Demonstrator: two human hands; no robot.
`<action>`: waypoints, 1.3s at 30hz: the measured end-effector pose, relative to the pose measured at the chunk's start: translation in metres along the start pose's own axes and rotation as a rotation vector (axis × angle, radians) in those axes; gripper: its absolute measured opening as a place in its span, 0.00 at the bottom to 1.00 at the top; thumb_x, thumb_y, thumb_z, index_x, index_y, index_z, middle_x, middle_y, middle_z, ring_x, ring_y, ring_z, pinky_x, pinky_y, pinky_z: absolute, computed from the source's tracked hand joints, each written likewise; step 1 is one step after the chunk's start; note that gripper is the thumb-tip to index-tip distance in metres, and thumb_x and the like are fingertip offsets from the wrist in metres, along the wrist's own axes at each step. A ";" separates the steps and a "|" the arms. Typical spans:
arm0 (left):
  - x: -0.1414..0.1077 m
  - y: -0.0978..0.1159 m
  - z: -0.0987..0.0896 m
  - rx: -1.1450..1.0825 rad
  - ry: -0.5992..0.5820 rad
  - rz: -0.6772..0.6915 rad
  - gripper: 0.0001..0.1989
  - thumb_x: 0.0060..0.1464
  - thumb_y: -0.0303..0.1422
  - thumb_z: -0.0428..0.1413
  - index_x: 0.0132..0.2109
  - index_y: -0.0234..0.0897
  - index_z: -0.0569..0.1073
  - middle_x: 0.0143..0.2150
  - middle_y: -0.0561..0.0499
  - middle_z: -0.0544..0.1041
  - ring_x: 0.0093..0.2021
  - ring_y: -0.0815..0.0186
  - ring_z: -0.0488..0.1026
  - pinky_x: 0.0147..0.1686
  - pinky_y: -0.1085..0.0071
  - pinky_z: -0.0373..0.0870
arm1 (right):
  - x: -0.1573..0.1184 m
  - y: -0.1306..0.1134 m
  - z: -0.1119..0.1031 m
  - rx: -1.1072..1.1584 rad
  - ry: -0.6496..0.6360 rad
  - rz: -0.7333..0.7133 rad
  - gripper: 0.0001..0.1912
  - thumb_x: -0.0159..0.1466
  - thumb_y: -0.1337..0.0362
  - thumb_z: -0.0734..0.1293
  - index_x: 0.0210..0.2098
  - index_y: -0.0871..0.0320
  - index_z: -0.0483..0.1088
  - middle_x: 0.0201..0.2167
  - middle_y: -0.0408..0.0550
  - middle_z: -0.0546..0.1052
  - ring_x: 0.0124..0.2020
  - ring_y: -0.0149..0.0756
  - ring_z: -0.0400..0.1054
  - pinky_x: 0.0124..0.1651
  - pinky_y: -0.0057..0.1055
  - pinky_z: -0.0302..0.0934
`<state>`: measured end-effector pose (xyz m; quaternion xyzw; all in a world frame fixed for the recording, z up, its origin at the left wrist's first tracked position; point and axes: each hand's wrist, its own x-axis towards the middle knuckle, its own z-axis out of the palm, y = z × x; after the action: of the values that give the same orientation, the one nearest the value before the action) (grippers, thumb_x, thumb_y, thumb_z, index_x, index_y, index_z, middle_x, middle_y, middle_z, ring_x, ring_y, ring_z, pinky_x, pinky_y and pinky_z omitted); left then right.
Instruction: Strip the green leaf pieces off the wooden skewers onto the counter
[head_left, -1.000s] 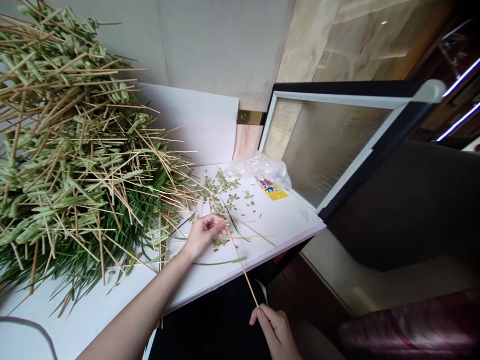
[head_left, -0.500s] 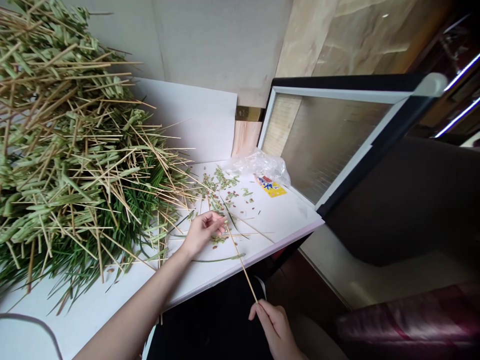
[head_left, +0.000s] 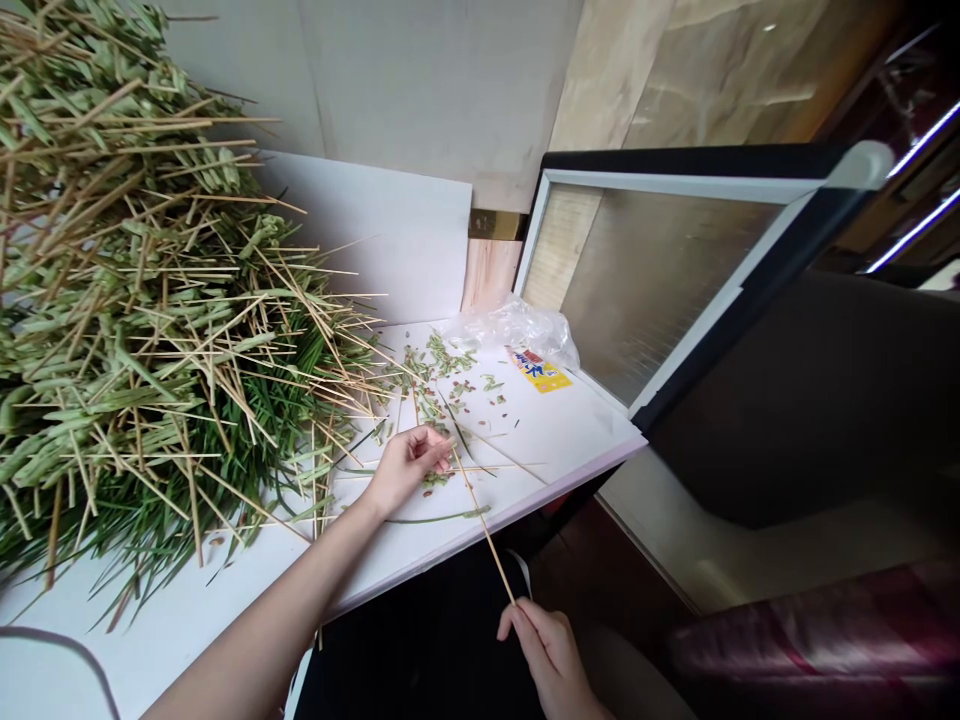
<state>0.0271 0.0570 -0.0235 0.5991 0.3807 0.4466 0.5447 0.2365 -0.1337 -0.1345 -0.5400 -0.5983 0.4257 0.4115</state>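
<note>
My right hand point(head_left: 551, 645) is closed round the lower end of a thin bamboo skewer point(head_left: 490, 537), in front of the table edge. The skewer slants up and left over the table. At its upper tip, my left hand point(head_left: 409, 465) is closed in a pinch, with a small pale green bean piece showing at the fingertips. Most of that piece is hidden by the fingers. Beneath and beyond the left hand, bean scraps point(head_left: 442, 355) and brown seeds lie scattered. A long green stem point(head_left: 435, 519) rests near the table edge.
A tall heap of skewered green beans point(head_left: 142, 330), with green leafy stalks point(head_left: 247, 435) under it, fills the left side of the white table point(head_left: 577, 440). A clear plastic bag point(head_left: 517, 328) with a yellow label point(head_left: 544, 372) lies at the back, by a framed panel point(head_left: 660, 290).
Both hands and the skewer hold nearly the same position. The view has shifted very slightly; nothing has been taken up or let go.
</note>
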 end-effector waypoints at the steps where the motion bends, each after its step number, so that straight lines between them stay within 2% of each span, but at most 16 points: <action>1: 0.000 0.000 0.000 -0.009 -0.007 -0.003 0.21 0.49 0.49 0.66 0.29 0.35 0.73 0.24 0.52 0.77 0.25 0.68 0.73 0.29 0.73 0.72 | 0.000 0.000 0.000 0.000 -0.001 -0.001 0.26 0.73 0.49 0.55 0.29 0.56 0.72 0.19 0.35 0.55 0.20 0.29 0.49 0.26 0.32 0.43; 7: 0.000 0.003 0.001 -0.150 -0.054 -0.049 0.19 0.47 0.46 0.69 0.29 0.34 0.75 0.24 0.51 0.78 0.24 0.70 0.73 0.28 0.75 0.71 | 0.001 0.001 0.000 -0.010 0.000 -0.021 0.25 0.73 0.50 0.55 0.29 0.56 0.71 0.19 0.35 0.54 0.20 0.29 0.49 0.26 0.32 0.43; 12: -0.002 0.009 0.000 -0.372 -0.034 -0.199 0.18 0.42 0.40 0.73 0.30 0.31 0.77 0.26 0.51 0.79 0.25 0.73 0.75 0.27 0.79 0.74 | 0.000 0.007 0.002 -0.029 0.021 -0.081 0.22 0.74 0.53 0.55 0.29 0.55 0.69 0.20 0.36 0.57 0.20 0.29 0.51 0.27 0.32 0.45; 16: -0.003 0.011 0.000 -0.458 -0.014 -0.303 0.20 0.37 0.37 0.76 0.32 0.30 0.78 0.26 0.52 0.79 0.24 0.74 0.76 0.27 0.82 0.75 | -0.001 0.009 0.003 -0.056 0.040 -0.135 0.21 0.74 0.55 0.54 0.30 0.55 0.70 0.21 0.37 0.61 0.21 0.30 0.55 0.28 0.31 0.48; 24: -0.003 0.012 0.001 -0.593 -0.031 -0.350 0.20 0.32 0.31 0.77 0.31 0.28 0.78 0.23 0.52 0.79 0.22 0.75 0.74 0.24 0.83 0.74 | 0.000 0.008 0.001 -0.063 0.032 -0.127 0.21 0.74 0.56 0.55 0.30 0.54 0.70 0.20 0.36 0.58 0.20 0.29 0.52 0.26 0.30 0.46; 31: -0.004 0.013 -0.002 -0.537 -0.119 -0.388 0.17 0.37 0.31 0.76 0.30 0.29 0.77 0.24 0.52 0.79 0.21 0.77 0.73 0.23 0.84 0.71 | -0.001 0.008 0.000 -0.081 0.023 -0.137 0.20 0.74 0.56 0.55 0.30 0.55 0.70 0.20 0.36 0.57 0.20 0.29 0.52 0.26 0.31 0.46; 34: -0.006 0.014 -0.001 -0.505 -0.136 -0.364 0.17 0.37 0.31 0.76 0.30 0.29 0.77 0.24 0.53 0.78 0.21 0.78 0.72 0.23 0.84 0.69 | -0.001 0.009 0.000 -0.089 0.025 -0.139 0.20 0.74 0.57 0.55 0.30 0.55 0.70 0.21 0.36 0.59 0.21 0.29 0.54 0.28 0.30 0.48; 39: -0.011 0.011 0.010 -0.285 -0.254 -0.289 0.16 0.40 0.34 0.74 0.27 0.30 0.76 0.20 0.54 0.76 0.20 0.76 0.70 0.22 0.81 0.66 | 0.000 0.007 0.000 -0.069 0.058 -0.128 0.21 0.74 0.55 0.56 0.29 0.55 0.70 0.20 0.36 0.58 0.20 0.28 0.53 0.27 0.30 0.46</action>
<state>0.0329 0.0423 -0.0143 0.5069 0.3240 0.3343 0.7255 0.2389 -0.1332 -0.1415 -0.5265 -0.6336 0.3622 0.4361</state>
